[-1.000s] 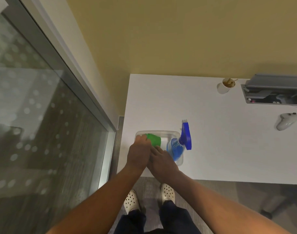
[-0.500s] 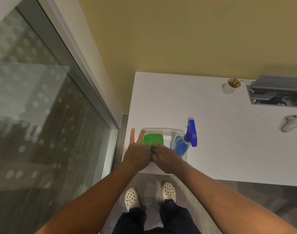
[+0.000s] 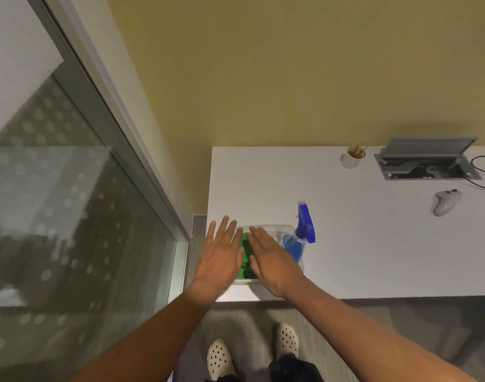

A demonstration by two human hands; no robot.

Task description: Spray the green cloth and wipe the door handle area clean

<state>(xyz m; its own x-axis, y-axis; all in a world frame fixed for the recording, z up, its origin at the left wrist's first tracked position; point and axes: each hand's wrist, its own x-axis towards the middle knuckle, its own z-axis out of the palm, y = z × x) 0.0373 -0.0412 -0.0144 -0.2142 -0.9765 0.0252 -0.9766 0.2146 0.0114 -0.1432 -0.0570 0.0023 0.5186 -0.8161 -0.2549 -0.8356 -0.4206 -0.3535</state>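
A green cloth (image 3: 246, 255) lies in a clear plastic tub (image 3: 274, 228) at the near left corner of the white table (image 3: 373, 249). A blue spray bottle (image 3: 300, 238) leans in the tub's right side, its trigger head sticking out over the rim. My left hand (image 3: 218, 257) and my right hand (image 3: 273, 261) hover flat above the tub, palms down, fingers spread, holding nothing. They hide most of the cloth; only a strip shows between them. No door handle is in view.
A glass door or panel with a metal frame (image 3: 120, 150) stands to the left. On the table's far right are a paper cup (image 3: 353, 156), an open cable box (image 3: 428, 164) and a white controller (image 3: 445, 202). My shoes (image 3: 220, 359) stand on grey carpet.
Both hands have lifted from the cloth in the tub and opened out flat, fingers spread. The view has shifted so the table sits farther right.
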